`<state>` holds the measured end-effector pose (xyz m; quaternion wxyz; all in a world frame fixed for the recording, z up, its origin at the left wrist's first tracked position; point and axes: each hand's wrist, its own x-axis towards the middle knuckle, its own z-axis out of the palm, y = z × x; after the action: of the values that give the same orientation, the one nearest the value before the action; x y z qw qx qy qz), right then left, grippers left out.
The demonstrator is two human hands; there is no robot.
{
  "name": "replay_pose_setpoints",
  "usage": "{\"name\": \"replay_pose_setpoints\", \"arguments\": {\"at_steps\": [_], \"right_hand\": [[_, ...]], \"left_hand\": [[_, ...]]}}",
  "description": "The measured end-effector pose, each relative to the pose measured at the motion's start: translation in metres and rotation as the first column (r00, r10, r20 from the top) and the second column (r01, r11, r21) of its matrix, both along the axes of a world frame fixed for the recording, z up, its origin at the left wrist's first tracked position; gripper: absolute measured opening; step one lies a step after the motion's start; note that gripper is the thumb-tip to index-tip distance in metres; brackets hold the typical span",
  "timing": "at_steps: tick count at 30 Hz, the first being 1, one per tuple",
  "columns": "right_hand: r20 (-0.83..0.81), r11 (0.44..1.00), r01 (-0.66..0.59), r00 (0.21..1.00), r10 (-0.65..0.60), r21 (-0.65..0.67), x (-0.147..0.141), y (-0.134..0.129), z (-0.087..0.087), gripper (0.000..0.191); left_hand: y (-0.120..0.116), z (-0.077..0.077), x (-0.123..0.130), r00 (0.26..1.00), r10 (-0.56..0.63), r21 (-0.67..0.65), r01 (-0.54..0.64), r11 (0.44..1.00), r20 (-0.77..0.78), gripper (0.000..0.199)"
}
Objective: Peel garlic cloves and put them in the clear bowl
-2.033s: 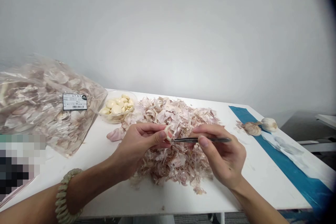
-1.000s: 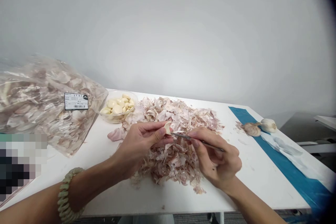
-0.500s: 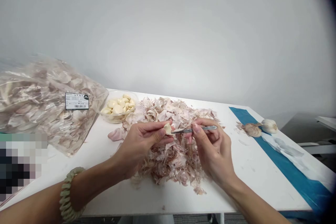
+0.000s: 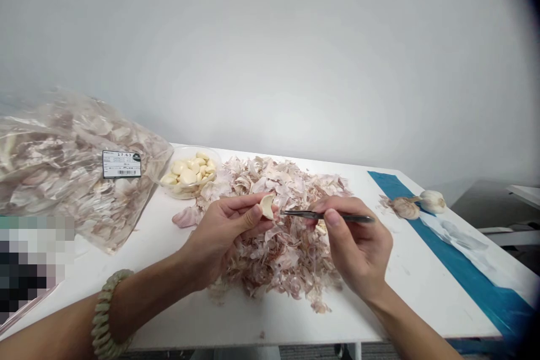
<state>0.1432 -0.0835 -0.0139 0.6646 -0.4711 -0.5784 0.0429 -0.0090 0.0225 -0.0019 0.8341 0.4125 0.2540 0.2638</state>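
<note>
My left hand (image 4: pixel 228 222) pinches a cream-coloured garlic clove (image 4: pixel 266 206) between thumb and fingers, its curved side showing. Held like a pen in my right hand (image 4: pixel 358 242) is a slim pointed metal tool (image 4: pixel 348 217), perhaps tweezers. Its tip points left and sits a little to the right of the clove, apart from it. Both hands hover over a large heap of papery garlic skins (image 4: pixel 287 261). A pale yellow piece (image 4: pixel 321 228) shows beneath my right fingers; whether it lies on the heap or is held, I cannot tell.
Behind my left hand stands a clear bowl (image 4: pixel 219 160) of peeled cloves. A bulging plastic bag (image 4: pixel 76 174) of skins fills the left. A pinkish clove (image 4: pixel 187 217) lies beside the heap. Garlic bulbs (image 4: pixel 432 202) rest at right on a blue strip (image 4: pixel 455 259).
My right hand has moved right, drawing the tool's tip back from the clove. The clove has turned in my left fingers and shows more of its side.
</note>
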Motion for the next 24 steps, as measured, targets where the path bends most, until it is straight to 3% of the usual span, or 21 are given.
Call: {"name": "replay_pose_setpoints", "arguments": {"at_steps": [4,15,20,24], "right_hand": [[0.047,0.994,-0.098,0.994,0.100,-0.038,0.0020,-0.0020,0.0011,0.018],[0.175,0.996,-0.086,0.981,0.087,-0.012,0.0013,-0.0026,0.0021,0.023],[0.327,1.000,0.014,0.945,-0.021,0.024,0.0011,0.0003,0.0039,0.028],[0.406,0.996,0.071,0.913,-0.042,-0.056,0.0001,0.0023,0.0046,0.028]], "left_hand": [[0.0002,0.0029,0.0003,0.999,0.039,-0.041,-0.040,0.998,-0.022,0.012],[0.0020,-0.0017,-0.0009,0.999,-0.033,-0.020,0.033,0.999,0.013,0.015],[0.0008,-0.0005,-0.0029,1.000,-0.007,-0.036,0.008,0.999,0.010,0.025],[-0.0009,0.0030,-0.0029,0.999,0.026,-0.098,-0.022,0.995,0.035,0.024]]}}
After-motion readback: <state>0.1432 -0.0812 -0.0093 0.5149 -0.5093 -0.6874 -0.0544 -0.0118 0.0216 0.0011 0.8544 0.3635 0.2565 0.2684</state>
